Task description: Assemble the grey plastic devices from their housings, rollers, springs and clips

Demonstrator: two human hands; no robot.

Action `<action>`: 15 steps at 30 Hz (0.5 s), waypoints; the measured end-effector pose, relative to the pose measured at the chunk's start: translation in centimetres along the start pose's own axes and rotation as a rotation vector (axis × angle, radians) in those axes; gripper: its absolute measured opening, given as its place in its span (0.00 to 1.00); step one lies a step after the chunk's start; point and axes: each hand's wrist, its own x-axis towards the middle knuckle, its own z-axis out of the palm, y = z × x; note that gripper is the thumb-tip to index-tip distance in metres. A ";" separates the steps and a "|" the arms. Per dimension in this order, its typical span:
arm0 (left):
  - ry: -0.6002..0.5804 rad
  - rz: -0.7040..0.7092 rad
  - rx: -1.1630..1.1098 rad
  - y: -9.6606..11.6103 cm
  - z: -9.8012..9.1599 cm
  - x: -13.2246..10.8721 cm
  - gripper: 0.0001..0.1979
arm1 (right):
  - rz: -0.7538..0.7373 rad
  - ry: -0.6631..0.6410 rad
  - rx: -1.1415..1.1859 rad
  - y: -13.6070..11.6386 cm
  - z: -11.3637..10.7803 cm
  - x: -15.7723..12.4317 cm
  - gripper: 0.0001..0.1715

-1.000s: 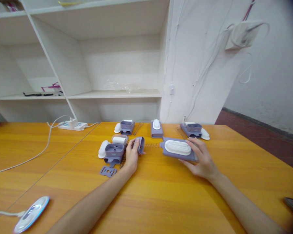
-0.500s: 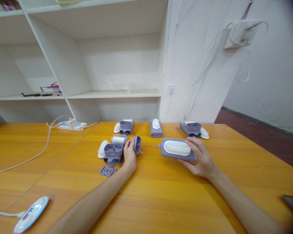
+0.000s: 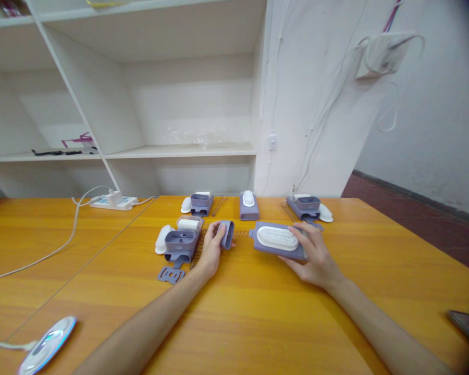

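My left hand (image 3: pixel 213 248) grips a small hollow purple-grey plastic piece (image 3: pixel 227 235), its opening turned to the right. A thin coil spring (image 3: pixel 241 234) stretches between that piece and a longer purple-grey plastic housing (image 3: pixel 301 253). On the housing's face is a white ribbed oval pad (image 3: pixel 277 238). My right hand (image 3: pixel 316 255) is closed around the housing's right end and holds it above the table. Left of my left hand lie a purple-grey open-topped part (image 3: pixel 180 242), a white oval cap (image 3: pixel 163 239) and a flat cut-out plate (image 3: pixel 171 274).
Similar parts stand along the back: one set (image 3: pixel 201 203) at left, a housing with a white pad (image 3: pixel 249 211) in the middle, another set (image 3: pixel 308 207) at right. A power strip (image 3: pixel 113 201), a round glowing charger (image 3: pixel 49 344) and a dark phone-like object (image 3: pixel 467 325) lie on the table.
My left hand has moved right with the small hollow piece, and my right hand has brought the housing slightly left. The gap between them is smaller and the spring shorter.
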 end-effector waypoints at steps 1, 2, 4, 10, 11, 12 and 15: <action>-0.015 0.006 0.013 0.0 0.1 -0.1 0.19 | 0.008 -0.001 -0.001 0.1 0.0 0.0 0.40; -0.029 0.011 0.025 0.1 0.2 -0.2 0.19 | 0.012 -0.003 0.000 0.1 0.0 0.0 0.40; -0.037 0.015 0.035 0.1 0.3 -0.3 0.19 | 0.005 -0.011 0.008 0.1 -0.1 0.1 0.40; -0.002 -0.014 -0.006 -0.1 0.4 -0.2 0.19 | -0.062 -0.077 0.032 -0.9 -0.2 0.3 0.41; -0.024 -0.017 -0.003 -0.1 0.5 -0.3 0.19 | -0.078 -0.101 0.029 -1.1 -0.1 0.4 0.41; -0.050 -0.019 0.004 -0.2 0.6 -0.4 0.19 | -0.093 -0.125 0.026 -1.2 0.0 0.4 0.40; -0.131 -0.031 0.025 -0.2 0.8 -0.8 0.18 | -0.095 -0.154 0.015 -1.3 0.2 0.3 0.40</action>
